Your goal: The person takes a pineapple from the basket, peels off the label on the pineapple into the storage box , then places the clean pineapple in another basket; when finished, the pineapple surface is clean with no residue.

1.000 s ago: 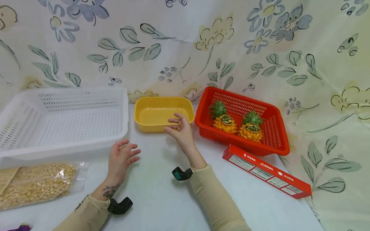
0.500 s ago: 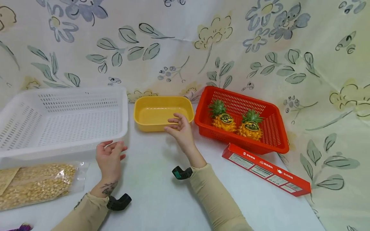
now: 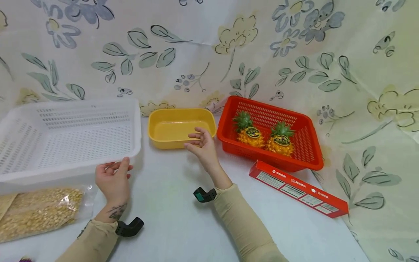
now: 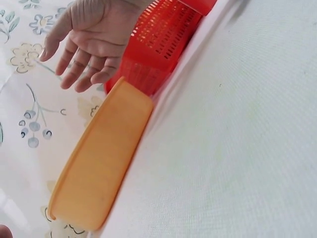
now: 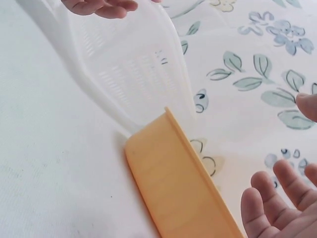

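In the head view my left hand (image 3: pixel 112 183) is at the front rim of the white perforated basket (image 3: pixel 134 147), thumb raised and fingers loosely bent. Whether it touches the rim cannot be told. My right hand (image 3: pixel 206 149) hovers at the front right of the yellow tub (image 3: pixel 173 144), fingers relaxed and apart, with nothing between them. The left wrist view shows that right hand (image 4: pixel 96 44) palm-on above the tub (image 4: pixel 104 153). In the right wrist view, the left hand's fingers (image 5: pixel 106 9) appear in front of the white basket (image 5: pixel 133 69).
Two small pineapples (image 3: pixel 250 136) lie in a red basket (image 3: pixel 311 145) at the right. A long red box (image 3: pixel 299 189) rests before it. At the left is a clear bag of pale yellow kernels (image 3: pixel 42 211). A floral cloth (image 3: pixel 196 54) hangs behind.
My left hand has moved left along the white basket's front, and its fingers have turned inward. The right hand stays nearly still. The head view has shifted slightly.
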A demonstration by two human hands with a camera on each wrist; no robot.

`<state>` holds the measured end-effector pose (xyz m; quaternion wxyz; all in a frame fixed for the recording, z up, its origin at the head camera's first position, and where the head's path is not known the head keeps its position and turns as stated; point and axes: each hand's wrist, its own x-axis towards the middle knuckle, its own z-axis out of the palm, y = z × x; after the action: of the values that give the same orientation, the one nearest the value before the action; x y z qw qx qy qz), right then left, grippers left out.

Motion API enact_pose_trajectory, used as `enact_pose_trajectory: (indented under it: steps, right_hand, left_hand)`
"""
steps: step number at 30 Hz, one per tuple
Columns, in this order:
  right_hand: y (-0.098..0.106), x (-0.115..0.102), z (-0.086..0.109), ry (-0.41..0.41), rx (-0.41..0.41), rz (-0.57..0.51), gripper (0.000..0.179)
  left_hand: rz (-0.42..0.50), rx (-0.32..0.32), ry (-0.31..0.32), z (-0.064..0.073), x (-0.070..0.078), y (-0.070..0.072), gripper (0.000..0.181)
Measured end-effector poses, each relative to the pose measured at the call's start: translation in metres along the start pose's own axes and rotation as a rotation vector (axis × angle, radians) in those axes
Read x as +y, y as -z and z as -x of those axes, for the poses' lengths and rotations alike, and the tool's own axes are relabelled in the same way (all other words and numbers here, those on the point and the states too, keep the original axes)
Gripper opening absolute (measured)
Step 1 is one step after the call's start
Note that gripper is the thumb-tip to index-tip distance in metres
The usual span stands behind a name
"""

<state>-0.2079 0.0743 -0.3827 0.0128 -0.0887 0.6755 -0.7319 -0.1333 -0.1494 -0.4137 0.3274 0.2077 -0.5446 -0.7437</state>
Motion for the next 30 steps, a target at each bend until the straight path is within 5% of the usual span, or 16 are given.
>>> enact_pose_trajectory:
  steps: [10,19,24,30]
  right_hand:
    - [0.015,-0.014,-0.001,0.091,0.065,0.056,0.062]
    - [0.064,-0.054,-0.013,0.249,0.210,0.210,0.058]
    - [0.094,-0.078,-0.023,0.234,0.310,0.290,0.059]
    - [0.127,-0.096,-0.039,0.115,0.416,0.345,0.063]
  left_hand:
    - [0.002,0.011,-0.003,0.001,0.001,0.001,0.030]
    - [0.022,0.008,0.003,0.000,0.001,0.002,0.029]
    - [0.057,0.012,0.005,-0.001,0.000,0.002,0.030]
    - [0.038,0.007,0.018,0.001,0.000,0.001,0.031]
